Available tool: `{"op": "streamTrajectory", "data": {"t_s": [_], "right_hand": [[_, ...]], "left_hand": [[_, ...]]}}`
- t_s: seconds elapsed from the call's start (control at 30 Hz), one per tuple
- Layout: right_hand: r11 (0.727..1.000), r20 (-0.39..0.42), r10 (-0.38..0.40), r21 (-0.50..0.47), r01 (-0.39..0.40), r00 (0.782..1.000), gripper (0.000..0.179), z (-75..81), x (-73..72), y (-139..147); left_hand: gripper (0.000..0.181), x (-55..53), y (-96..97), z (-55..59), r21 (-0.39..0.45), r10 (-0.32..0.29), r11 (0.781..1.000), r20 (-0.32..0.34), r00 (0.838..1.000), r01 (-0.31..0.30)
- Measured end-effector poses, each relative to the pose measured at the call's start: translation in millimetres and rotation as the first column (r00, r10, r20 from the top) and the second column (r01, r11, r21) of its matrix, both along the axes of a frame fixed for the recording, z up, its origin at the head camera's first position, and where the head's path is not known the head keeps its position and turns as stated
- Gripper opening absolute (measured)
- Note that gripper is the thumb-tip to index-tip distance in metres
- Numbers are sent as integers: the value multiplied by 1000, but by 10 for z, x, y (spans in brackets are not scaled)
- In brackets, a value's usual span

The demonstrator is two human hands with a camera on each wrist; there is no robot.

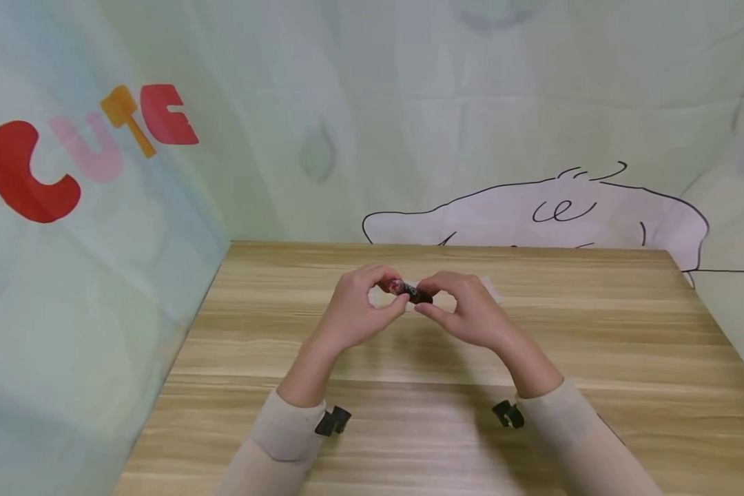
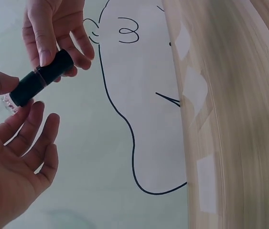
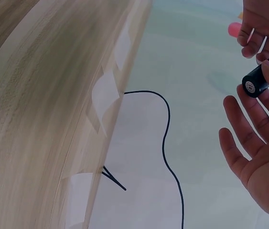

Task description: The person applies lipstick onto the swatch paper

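A dark lipstick tube [image 1: 412, 293] is held between both hands above the table's far half. It has a clear, pinkish end on the left, a seam round its middle and, in the right wrist view, a round sticker on the base of the tube [image 3: 250, 87]. My left hand [image 1: 361, 310] pinches the clear end between thumb and index finger; its other fingers fan out loosely in the left wrist view. At the dark base, my right hand [image 1: 471, 313] pinches with thumb and fingers. The lipstick lies nearly sideways, tilted slightly.
Beneath the hands is a wood-grain table [image 1: 409, 420]. White tape pieces [image 2: 207, 183] stick along its far edge. Behind it hangs a pale curtain [image 1: 273, 103] with a line-drawn animal [image 1: 502, 213]; colored letters [image 1: 161, 114] mark the left side.
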State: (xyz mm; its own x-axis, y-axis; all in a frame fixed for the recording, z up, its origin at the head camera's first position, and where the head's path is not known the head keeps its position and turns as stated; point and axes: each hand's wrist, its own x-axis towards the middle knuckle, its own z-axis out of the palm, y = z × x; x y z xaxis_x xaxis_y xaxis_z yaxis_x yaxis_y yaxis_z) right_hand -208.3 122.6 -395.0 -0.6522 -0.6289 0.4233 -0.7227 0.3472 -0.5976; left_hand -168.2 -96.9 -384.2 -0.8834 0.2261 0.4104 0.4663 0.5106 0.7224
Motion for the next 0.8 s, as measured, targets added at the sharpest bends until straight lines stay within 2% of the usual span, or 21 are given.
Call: {"op": "streamTrajectory", "data": {"t_s": [0.23, 0.63, 0.8], "right_hand": [[1000, 11, 9, -17, -9, 1000, 16, 20, 5, 33], [999, -19, 16, -35, -16, 1000, 17, 50, 8, 78], [999, -27, 13, -33, -14, 1000, 17, 73, 14, 80]], "left_hand": [[8, -4, -42, -15, -9, -12, 1000, 12, 1000, 12], [10, 4, -90, -43, -40, -55, 998, 37, 998, 57], [10, -18, -93, -25, -125, -64, 990, -5, 998, 62]]}}
